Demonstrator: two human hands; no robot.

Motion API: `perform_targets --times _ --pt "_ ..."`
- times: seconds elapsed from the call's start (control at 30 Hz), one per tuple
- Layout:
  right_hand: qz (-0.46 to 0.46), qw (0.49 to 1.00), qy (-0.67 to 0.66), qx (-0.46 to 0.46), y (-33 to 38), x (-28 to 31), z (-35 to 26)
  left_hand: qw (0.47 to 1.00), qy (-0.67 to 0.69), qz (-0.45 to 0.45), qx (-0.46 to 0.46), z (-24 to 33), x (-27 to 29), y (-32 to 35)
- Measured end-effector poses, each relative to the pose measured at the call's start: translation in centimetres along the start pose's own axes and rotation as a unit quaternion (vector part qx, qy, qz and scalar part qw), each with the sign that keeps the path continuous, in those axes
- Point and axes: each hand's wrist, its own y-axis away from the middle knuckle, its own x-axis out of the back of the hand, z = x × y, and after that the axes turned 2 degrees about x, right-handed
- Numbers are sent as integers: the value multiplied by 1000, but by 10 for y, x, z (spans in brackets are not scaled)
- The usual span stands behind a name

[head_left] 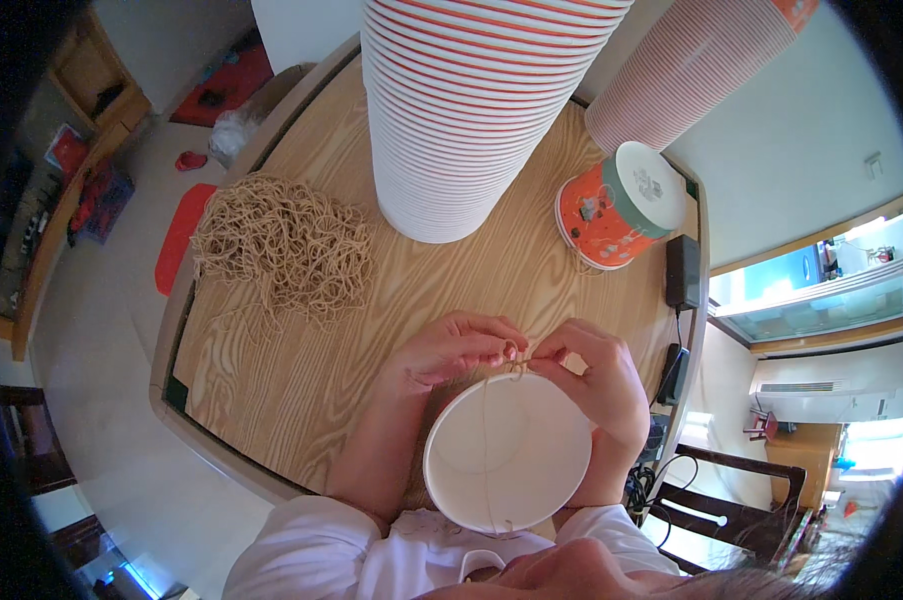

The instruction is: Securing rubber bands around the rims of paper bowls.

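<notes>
Pale wood-grain covered the rounded surface, which bore two tall stacks of ribbed paper bowls, white with red rims. Left of them lay a loose, tangled heap of tan elastic bands; to the right an orange and white bowl lay on its side. Nearest the person, a smooth white paper bowl sat open-side up between both hands. A thin tan string ran across its mouth. The left hand and right hand met at the far rim, fingers pinched closed on the string.
</notes>
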Motion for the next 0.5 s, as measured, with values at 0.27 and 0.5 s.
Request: perform_targets --times 0.27,0.5 --pt "8 1000 -4 -13 -2 -3 4 998 -20 -18 -52 10 -5 7" --pt "5 1000 15 -1 -1 -3 0 997 50 -62 -20 3 -8 0"
